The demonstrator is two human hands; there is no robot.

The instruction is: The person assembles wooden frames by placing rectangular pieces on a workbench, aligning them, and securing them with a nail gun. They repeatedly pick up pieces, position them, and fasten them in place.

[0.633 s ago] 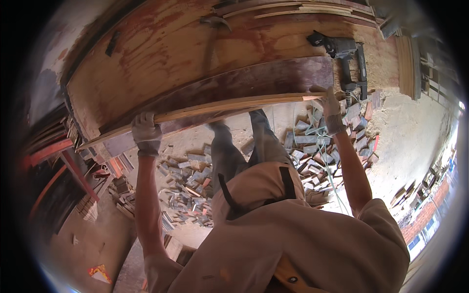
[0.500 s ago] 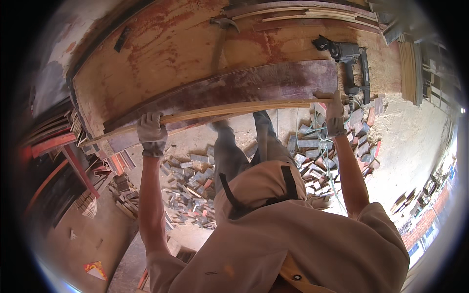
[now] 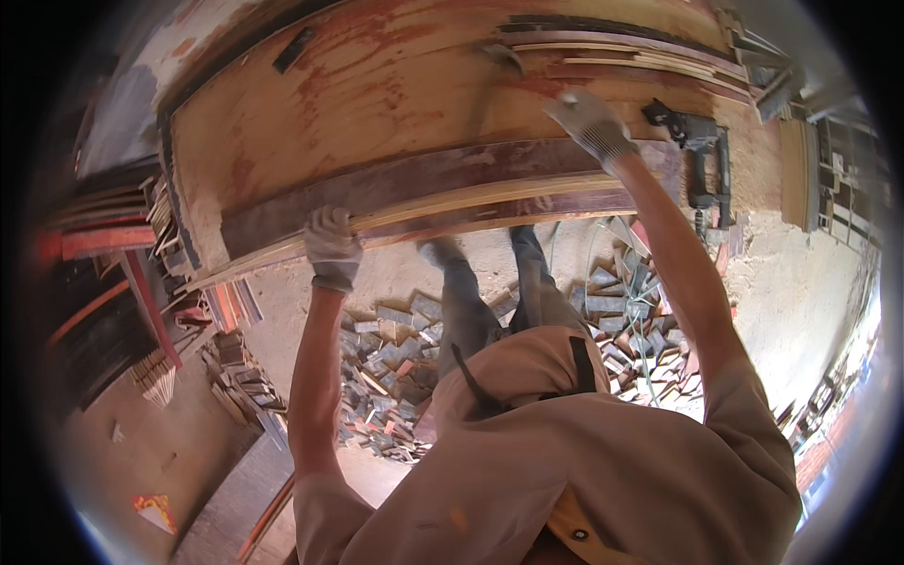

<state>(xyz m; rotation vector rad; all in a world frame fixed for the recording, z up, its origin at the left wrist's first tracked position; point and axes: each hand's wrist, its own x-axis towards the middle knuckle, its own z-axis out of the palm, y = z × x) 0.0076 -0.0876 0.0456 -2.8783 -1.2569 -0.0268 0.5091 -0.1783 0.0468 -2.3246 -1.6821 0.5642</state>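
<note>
My left hand [image 3: 332,247], in a pale knitted work glove, is closed round the near edge of a long narrow wooden plank [image 3: 490,195] with a light, raw edge. That plank lies along the near edge of the workbench, against a dark reddish-brown board [image 3: 377,186]. Away from the wood, my gloved right hand [image 3: 589,121] reaches over the bench, fingers stretched forward and nothing seen in them. Ahead and left of its fingertips lies a claw hammer [image 3: 506,59], blurred. A black nail gun [image 3: 702,155] rests at the bench's right end.
The stained workbench [image 3: 311,122] spans the far side. Long wood strips [image 3: 640,61] lie along its back right. Many offcut blocks [image 3: 395,344] cover the floor round my legs, with a thin air hose [image 3: 642,330] running over them. Stacked timber [image 3: 104,235] stands at left.
My right hand has let go of the plank's right end and moved up and left over the bench, toward the hammer. My left hand keeps its hold on the plank. The whole view has shifted slightly.
</note>
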